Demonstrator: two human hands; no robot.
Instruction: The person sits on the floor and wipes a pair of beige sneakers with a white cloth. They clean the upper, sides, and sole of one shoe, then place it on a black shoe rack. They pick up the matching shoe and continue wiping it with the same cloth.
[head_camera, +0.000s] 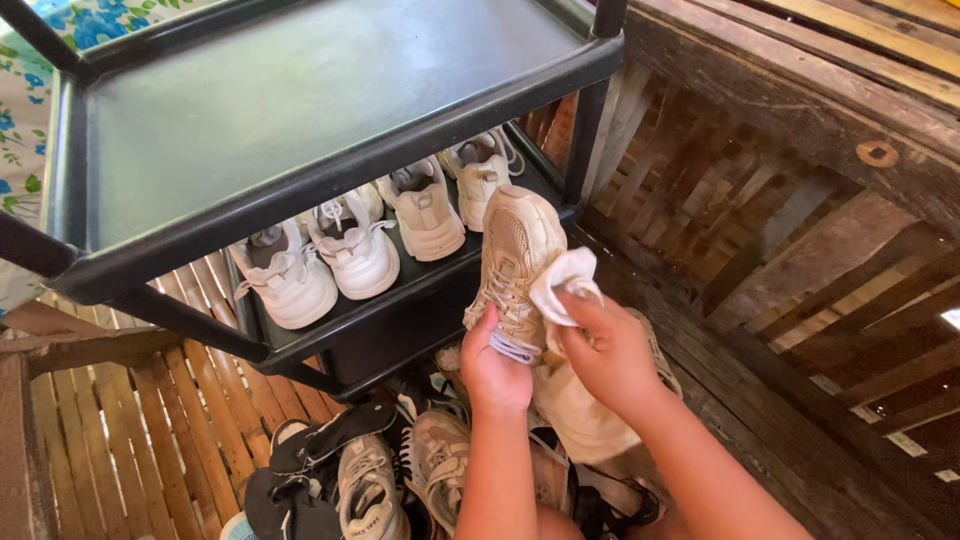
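My left hand gripped the beige laced sneaker upright before the black plastic shelf, steadying it while my right hand pinched a white cloth against it.

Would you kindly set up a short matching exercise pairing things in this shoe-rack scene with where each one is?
Things:
1. beige sneaker
2. white cloth
3. black sandals
4. top shelf

Places:
A. on the floor below the rack
B. in the left hand
C. above the row of white shoes
D. in the right hand

Pairs: 1-B, 2-D, 3-A, 4-C
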